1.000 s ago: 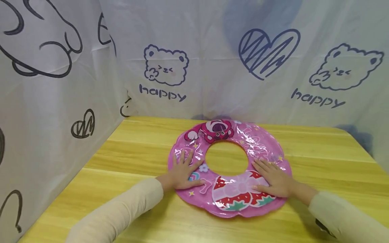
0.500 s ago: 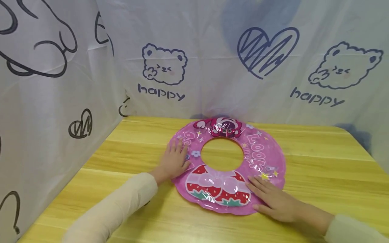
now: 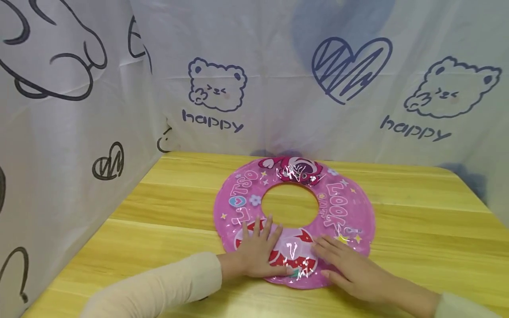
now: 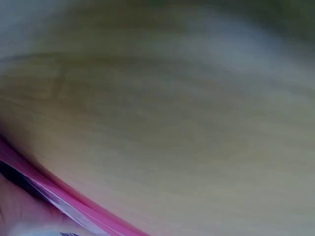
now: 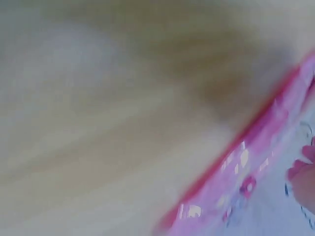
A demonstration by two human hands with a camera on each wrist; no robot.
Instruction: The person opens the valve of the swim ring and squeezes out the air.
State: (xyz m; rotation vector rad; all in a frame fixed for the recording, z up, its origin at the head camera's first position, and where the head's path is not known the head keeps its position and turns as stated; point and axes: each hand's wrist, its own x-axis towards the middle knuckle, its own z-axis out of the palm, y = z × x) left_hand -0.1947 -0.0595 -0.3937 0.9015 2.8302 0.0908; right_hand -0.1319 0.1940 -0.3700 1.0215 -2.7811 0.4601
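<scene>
A pink inflatable swim ring [image 3: 350,198] lies flat on the wooden table, printed with a bear at the far side, letters at both sides and strawberries with a bow at the near side. On the near left of the ring rests my left hand [image 3: 258,254], fingers spread over the strawberry print. My right hand [image 3: 354,271] touches the near right part with straight fingers. A small clear valve [image 3: 353,230] shows on the ring's right side. Both wrist views are blurred; the ring's pink edge [image 4: 74,201] crosses the left one and its shiny side [image 5: 241,157] the right one.
The yellow wood-grain table [image 3: 167,194] carries the ring. A white curtain [image 3: 278,88] with drawn bears, hearts and writing hangs behind the table, and another printed sheet [image 3: 59,132] hangs along the left.
The ring has turned clockwise, its strawberry print passing from near right to near left. My left hand went up its left side, then came back to the near side; the right hand slid nearer.
</scene>
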